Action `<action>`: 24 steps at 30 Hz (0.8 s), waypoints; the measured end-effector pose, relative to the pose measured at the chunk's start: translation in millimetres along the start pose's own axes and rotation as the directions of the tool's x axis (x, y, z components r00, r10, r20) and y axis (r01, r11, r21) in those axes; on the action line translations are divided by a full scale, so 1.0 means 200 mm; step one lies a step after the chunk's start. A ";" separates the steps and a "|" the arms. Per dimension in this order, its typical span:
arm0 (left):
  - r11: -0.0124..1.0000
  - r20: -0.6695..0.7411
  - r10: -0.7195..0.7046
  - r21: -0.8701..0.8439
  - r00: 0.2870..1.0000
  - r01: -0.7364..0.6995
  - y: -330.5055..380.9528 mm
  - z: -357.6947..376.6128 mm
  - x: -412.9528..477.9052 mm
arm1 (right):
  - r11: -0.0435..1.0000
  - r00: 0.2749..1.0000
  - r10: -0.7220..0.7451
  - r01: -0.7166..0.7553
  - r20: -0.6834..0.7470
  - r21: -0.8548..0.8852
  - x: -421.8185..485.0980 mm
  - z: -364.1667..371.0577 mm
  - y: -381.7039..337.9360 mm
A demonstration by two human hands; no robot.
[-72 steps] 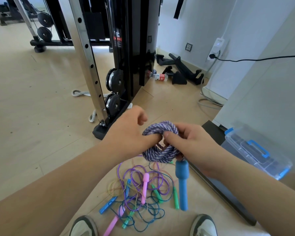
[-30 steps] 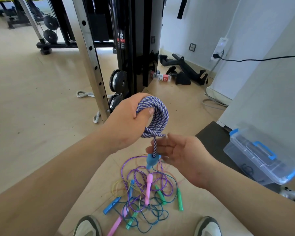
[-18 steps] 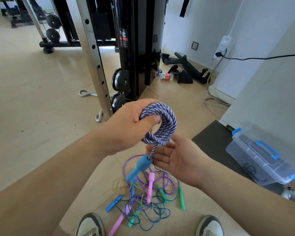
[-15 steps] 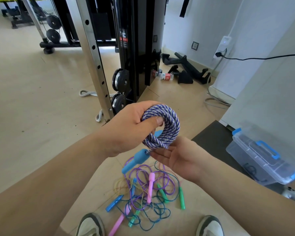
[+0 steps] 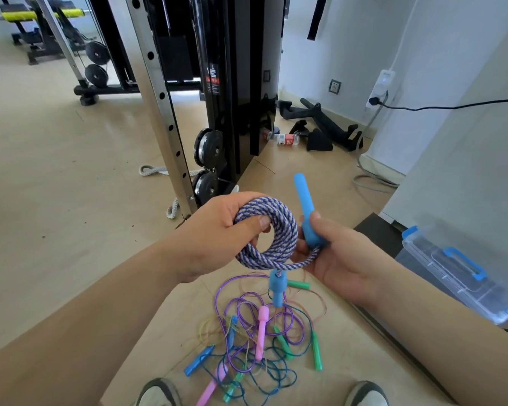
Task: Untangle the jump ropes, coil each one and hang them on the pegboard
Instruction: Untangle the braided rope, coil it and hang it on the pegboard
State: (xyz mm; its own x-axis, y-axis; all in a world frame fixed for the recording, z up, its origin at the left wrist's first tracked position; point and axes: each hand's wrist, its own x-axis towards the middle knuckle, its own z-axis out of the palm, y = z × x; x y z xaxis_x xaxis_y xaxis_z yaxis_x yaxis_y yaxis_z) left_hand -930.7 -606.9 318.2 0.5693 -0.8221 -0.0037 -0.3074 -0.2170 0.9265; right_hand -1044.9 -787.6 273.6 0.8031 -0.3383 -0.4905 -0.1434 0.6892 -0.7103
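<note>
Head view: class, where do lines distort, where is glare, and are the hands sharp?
Head view: wide-angle distortion slants the perforated steel upright and enlarges the forearms; glare on the glossy black machine panel; left hand, right hand and purple braided rope coil are sharp.

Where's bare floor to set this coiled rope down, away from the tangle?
Bare beige floor lies left of the silver perforated upright; a smaller patch sits between the black weight machine and dark mat. Crowded: the tangled thin ropes between the shoes.
</note>
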 end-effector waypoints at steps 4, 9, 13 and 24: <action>0.999 -0.042 0.035 -0.017 0.998 -0.036 -0.01 -0.01 0.01 | 0.924 0.996 -0.078 0.091 0.051 -0.372 -0.05 -0.02 -0.01; 0.999 -0.107 0.050 0.021 0.993 -0.048 -0.03 -0.02 0.02 | 0.866 0.997 -0.076 0.065 -0.002 -0.496 -0.09 -0.01 -0.01; 0.984 -0.226 0.118 0.159 0.967 -0.083 -0.04 -0.01 0.03 | 0.831 1.000 -0.027 0.020 -0.004 -0.556 -0.09 -0.01 0.00; 0.997 -0.178 0.059 0.062 0.982 -0.049 -0.06 0.00 0.03 | 0.784 0.999 -0.044 0.036 0.003 -0.620 -0.06 -0.04 0.02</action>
State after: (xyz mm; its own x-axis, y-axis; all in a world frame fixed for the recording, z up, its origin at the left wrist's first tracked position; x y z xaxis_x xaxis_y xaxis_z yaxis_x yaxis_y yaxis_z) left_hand -924.5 -609.2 306.9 0.6767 -0.7266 0.1184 -0.3817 -0.2088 0.9004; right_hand -1059.1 -785.6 272.8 0.8105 -0.3660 -0.4574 -0.4417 0.1309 -0.8875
